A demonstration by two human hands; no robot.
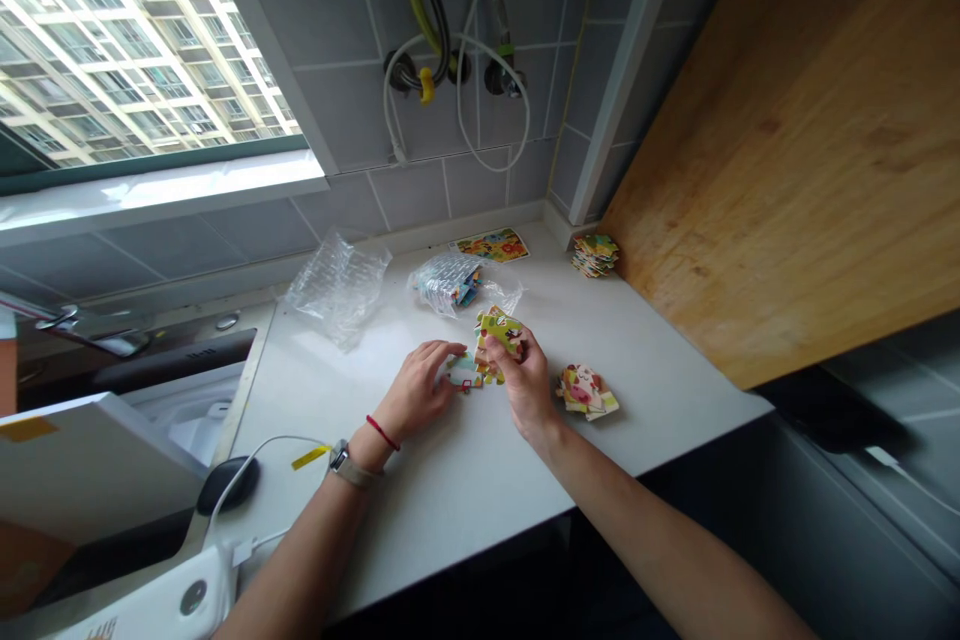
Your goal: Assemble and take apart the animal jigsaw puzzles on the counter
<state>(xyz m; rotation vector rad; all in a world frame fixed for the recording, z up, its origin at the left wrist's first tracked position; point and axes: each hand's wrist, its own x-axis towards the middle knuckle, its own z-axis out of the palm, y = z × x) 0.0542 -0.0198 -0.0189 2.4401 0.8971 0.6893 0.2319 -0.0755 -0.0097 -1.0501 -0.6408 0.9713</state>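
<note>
My right hand grips a small stack of jigsaw puzzle pieces, thumb on top, with a yellow-green piece uppermost. Close by on its left, the curved fingers of my left hand close on the edge of a pale blue-green puzzle piece at the worktop. Part of that piece is hidden by the fingers. To the right of my right hand lies a loose pile of puzzle pieces showing a pink animal face.
On the white worktop are crumpled bubble wrap, a bubble-wrap bag holding more pieces, a colourful picture card and a stacked pile of pieces. A wooden panel stands right; a sink and white cabled device are left.
</note>
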